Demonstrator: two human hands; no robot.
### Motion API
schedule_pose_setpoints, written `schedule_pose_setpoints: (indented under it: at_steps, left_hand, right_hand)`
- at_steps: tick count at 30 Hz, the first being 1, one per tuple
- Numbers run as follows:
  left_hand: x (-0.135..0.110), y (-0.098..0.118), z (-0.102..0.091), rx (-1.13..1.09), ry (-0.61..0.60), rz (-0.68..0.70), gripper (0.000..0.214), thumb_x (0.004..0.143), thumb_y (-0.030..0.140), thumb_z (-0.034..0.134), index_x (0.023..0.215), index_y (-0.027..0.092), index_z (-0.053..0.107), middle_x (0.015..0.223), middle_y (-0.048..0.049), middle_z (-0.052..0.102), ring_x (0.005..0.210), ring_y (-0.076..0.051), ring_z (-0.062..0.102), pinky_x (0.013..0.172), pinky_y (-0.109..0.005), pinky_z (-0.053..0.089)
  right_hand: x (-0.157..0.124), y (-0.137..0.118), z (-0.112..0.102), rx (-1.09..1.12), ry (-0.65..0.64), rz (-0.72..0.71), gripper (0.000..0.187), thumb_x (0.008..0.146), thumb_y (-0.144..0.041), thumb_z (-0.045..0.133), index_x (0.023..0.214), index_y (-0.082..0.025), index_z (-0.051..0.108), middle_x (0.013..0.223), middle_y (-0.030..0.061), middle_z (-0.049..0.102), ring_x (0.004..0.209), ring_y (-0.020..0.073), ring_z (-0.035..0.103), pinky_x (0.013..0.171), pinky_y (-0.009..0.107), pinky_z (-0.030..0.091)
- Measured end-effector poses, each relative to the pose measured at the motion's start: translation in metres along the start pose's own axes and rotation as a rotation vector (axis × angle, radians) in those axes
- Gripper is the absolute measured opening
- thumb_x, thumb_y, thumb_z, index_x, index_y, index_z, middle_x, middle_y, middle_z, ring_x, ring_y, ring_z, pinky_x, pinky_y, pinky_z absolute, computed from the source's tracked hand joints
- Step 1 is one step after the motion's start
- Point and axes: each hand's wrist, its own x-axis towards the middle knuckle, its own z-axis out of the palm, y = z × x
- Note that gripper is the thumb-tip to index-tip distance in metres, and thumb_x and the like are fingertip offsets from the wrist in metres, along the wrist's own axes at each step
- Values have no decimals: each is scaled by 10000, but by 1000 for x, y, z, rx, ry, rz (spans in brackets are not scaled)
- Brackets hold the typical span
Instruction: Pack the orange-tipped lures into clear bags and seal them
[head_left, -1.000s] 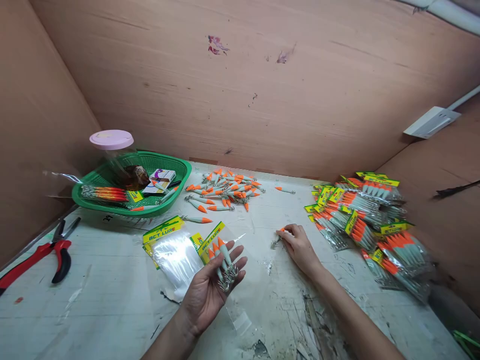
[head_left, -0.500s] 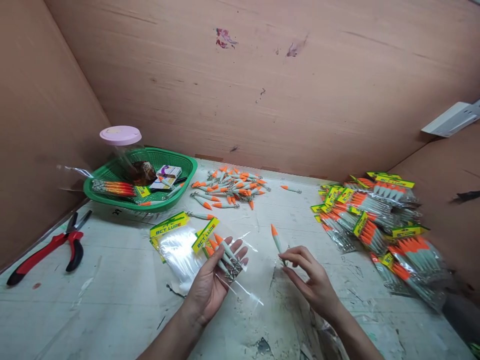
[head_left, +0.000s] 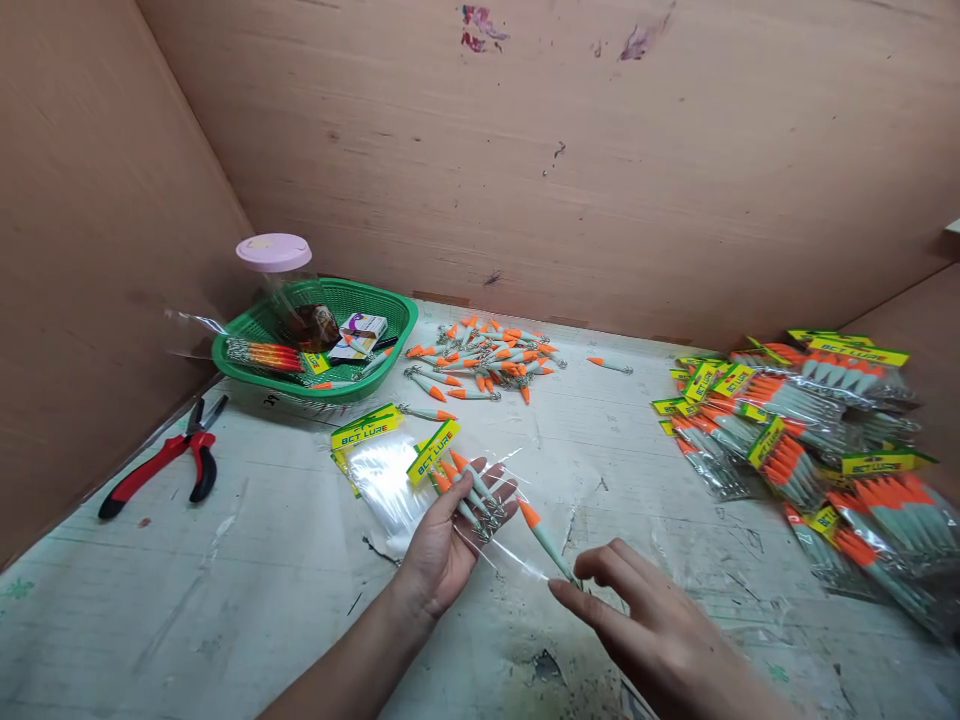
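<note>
In my left hand [head_left: 450, 545] lies a clear bag with a yellow "BCT LURE" header [head_left: 433, 452], the thumb pressed over it. Several orange-tipped, pale green squid lures [head_left: 474, 492] sit inside, their hooks bunched at the palm. My right hand [head_left: 645, 610] pinches one more lure [head_left: 546, 538] by its hook end, orange tip pointing up and left toward the bag's open end. Below the bag's header, to the left, a stack of flat header bags [head_left: 379, 470] rests on the table. A heap of loose lures [head_left: 487, 360] lies beyond my hands.
A green basket [head_left: 409, 318] at the back left holds a pink-lidded clear jar [head_left: 274, 252], a small box and red-yellow lures. Red-handled pliers [head_left: 161, 465] lie at the left. Filled lure packs [head_left: 787, 440] are piled at the right. Wooden panels [head_left: 562, 200] enclose the table.
My right hand has brought its lure down and left, closer to the bag. The left hand still holds the bag. The whole view has shifted, so the surroundings appear further right.
</note>
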Motion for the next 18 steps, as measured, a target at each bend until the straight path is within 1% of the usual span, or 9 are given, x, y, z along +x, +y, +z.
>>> schedule_pose_setpoints:
  at_steps: [3,5,7,9,10,12,14,16,18]
  left_hand:
    - [-4,-3,2,55,-15,-40,337,807,177,596,1135,108,554,1080,-150,674,934,-266,671,845,-414,540]
    - [-6,-4,3,60,-38,-72,387,806,172,591,1184,110,535,1073,-153,677,952,-270,665,873,-418,523]
    - [-7,-5,4,44,-59,-95,429,809,175,584,1227,113,511,1071,-157,679,973,-279,657,901,-431,503]
    - [-8,-4,4,27,-66,-98,445,817,181,573,1251,117,495,1065,-156,682,981,-283,654,920,-448,487]
    - [-8,-4,5,20,-67,-96,443,822,182,569,1254,119,494,1057,-154,685,983,-282,653,926,-453,481]
    - [-9,-3,5,14,-82,-98,418,831,184,558,1241,118,507,1040,-150,691,987,-281,652,936,-462,473]
    - [-10,-4,5,17,-111,-111,374,839,187,549,1200,94,537,1014,-157,698,987,-284,651,940,-468,468]
    - [-11,-6,5,26,-138,-114,342,839,178,546,1162,67,559,991,-165,702,978,-286,654,940,-468,469]
    - [-12,-9,3,35,-166,-116,330,830,159,551,1144,59,567,984,-165,705,969,-284,657,938,-466,471]
  right_hand:
    - [10,-1,5,-72,22,18,381,888,-77,364,1195,-160,574,929,125,636,817,194,590,663,302,524]
    - [15,-1,8,-59,64,22,352,896,-94,394,1201,-137,566,954,128,654,814,197,595,677,314,522]
    - [19,-1,11,-13,137,25,296,888,-96,440,1143,-118,589,990,138,660,802,195,593,677,319,519]
    - [18,-2,16,22,234,46,259,868,-72,473,1082,-125,609,1036,151,646,811,195,587,677,329,514]
    - [17,-2,19,32,282,64,262,858,-56,485,1074,-133,613,1025,150,641,801,190,581,663,326,509]
    - [13,-3,24,56,353,106,297,843,-34,501,1094,-153,609,927,122,632,756,174,565,615,305,491]
    - [11,-4,28,95,383,145,318,833,-21,516,1104,-162,601,813,80,609,693,154,541,569,280,463]
    - [12,-6,31,123,402,178,291,823,-15,529,1060,-168,604,773,60,605,667,147,527,560,276,444]
    - [15,-7,32,133,446,221,233,813,-12,544,970,-173,605,747,49,599,658,146,521,562,277,435]
